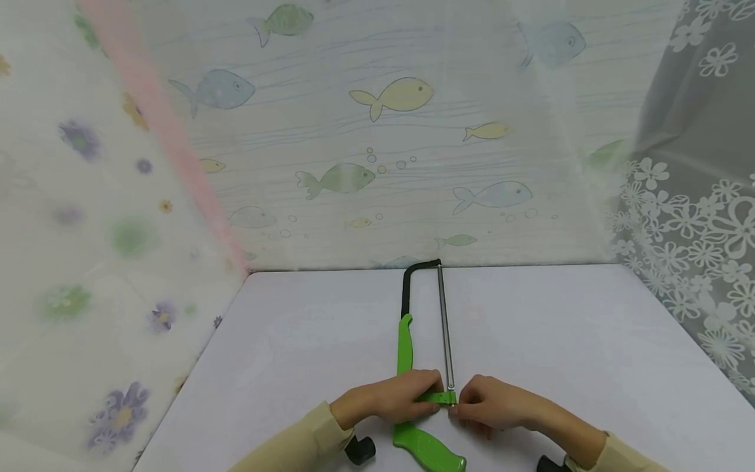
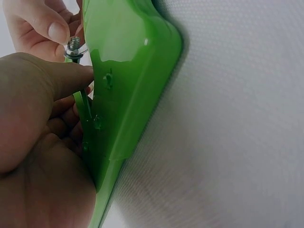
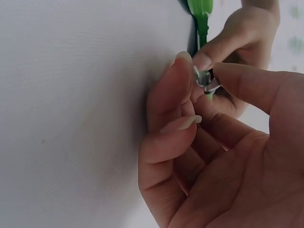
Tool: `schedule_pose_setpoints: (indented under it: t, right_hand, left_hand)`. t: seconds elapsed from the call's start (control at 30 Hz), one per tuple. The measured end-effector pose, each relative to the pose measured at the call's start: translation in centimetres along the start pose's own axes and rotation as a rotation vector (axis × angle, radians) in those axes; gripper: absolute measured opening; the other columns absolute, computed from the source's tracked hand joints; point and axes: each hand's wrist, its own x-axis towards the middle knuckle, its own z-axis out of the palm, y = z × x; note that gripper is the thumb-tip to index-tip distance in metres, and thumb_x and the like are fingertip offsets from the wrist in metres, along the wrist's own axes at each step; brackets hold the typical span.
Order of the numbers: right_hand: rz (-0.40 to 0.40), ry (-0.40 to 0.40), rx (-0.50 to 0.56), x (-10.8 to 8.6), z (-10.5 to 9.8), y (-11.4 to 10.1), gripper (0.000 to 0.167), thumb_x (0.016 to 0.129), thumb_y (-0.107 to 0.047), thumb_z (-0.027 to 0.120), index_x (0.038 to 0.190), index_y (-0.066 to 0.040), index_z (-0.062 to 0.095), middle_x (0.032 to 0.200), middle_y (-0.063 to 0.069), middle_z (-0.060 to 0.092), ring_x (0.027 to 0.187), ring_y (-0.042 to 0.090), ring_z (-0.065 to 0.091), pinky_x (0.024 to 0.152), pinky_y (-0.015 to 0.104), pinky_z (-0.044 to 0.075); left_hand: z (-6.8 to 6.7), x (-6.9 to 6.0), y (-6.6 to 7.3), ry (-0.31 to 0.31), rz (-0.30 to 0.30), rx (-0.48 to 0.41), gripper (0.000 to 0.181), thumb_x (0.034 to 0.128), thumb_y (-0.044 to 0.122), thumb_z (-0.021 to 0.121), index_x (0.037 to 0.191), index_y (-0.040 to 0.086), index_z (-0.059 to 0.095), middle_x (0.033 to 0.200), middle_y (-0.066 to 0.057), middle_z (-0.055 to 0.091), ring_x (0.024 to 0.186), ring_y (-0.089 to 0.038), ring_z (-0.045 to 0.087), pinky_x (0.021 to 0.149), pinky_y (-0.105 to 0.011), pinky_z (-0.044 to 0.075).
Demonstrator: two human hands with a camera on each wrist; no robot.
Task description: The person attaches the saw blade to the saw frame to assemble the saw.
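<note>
A hacksaw with a green handle [image 1: 430, 449] lies on the table, its black front frame [image 1: 406, 292] pointing away. Its thin blade [image 1: 445, 321] runs along the right side. My left hand [image 1: 404, 395] reaches over the green frame and grips it near the rear blade mount [image 1: 442, 397]. At the end of that mount, my right hand [image 1: 498, 403] pinches a small metal wing nut [image 3: 204, 78] between thumb and forefinger. A threaded bolt end [image 2: 74, 42] pokes out through the nut in the left wrist view. The other right fingers curl loosely below.
The white table [image 1: 548, 328] extends around the saw. A fish-print curtain [image 1: 389, 144] hangs behind its far edge, with a flowered curtain [image 1: 77, 262] at left and a lace-patterned one [image 1: 708, 216] at right. Black wrist straps [image 1: 360, 450] show near the sleeves.
</note>
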Motion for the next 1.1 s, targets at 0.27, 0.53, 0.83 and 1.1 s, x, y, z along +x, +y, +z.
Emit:
schedule_pose_setpoints:
  t: [0.27, 0.53, 0.83, 1.1]
  right_hand:
    - [-0.036, 0.0, -0.01, -0.2, -0.5, 0.7, 0.025, 0.099, -0.021, 0.066, 0.079, -0.006, 0.071, 0.064, -0.002, 0.058, 0.053, 0.011, 0.052, 0.048, 0.023, 0.04]
    - [-0.09, 0.036, -0.078, -0.1, -0.7, 1.1, 0.024, 0.094, -0.018, 0.072, 0.073, -0.005, 0.069, 0.059, -0.005, 0.057, 0.051, 0.005, 0.049, 0.048, 0.021, 0.037]
    - [-0.137, 0.022, -0.095, 0.1, -0.4, 0.6, 0.023, 0.093, -0.01, 0.07, 0.071, -0.003, 0.067, 0.056, -0.008, 0.055, 0.05, 0.002, 0.047, 0.049, 0.019, 0.036]
    - [-0.105, 0.023, -0.13, 0.4, 0.0, 0.3, 0.023, 0.092, -0.006, 0.067, 0.069, -0.007, 0.066, 0.054, -0.008, 0.055, 0.048, 0.003, 0.047, 0.047, 0.019, 0.036]
  left_hand:
    - [-0.1, -0.1, 0.3, 0.002, -0.015, 0.007, 0.009, 0.1044, 0.015, 0.06, 0.112, 0.013, 0.055, 0.095, 0.012, 0.051, 0.086, 0.001, 0.047, 0.076, -0.015, 0.043]
    - [-0.1, -0.1, 0.3, 0.0, -0.004, 0.013, 0.009, 0.1047, 0.015, 0.059, 0.112, 0.012, 0.055, 0.095, 0.011, 0.05, 0.086, 0.0, 0.047, 0.076, -0.016, 0.043]
    - [-0.1, -0.1, 0.5, 0.011, -0.001, 0.014, 0.009, 0.1042, 0.015, 0.06, 0.11, 0.012, 0.055, 0.094, 0.012, 0.05, 0.085, 0.0, 0.047, 0.076, -0.015, 0.042]
    - [0.1, -0.1, 0.4, 0.009, 0.003, 0.008, 0.008, 0.1045, 0.014, 0.06, 0.111, 0.012, 0.055, 0.094, 0.012, 0.051, 0.086, 0.0, 0.046, 0.076, -0.015, 0.042]
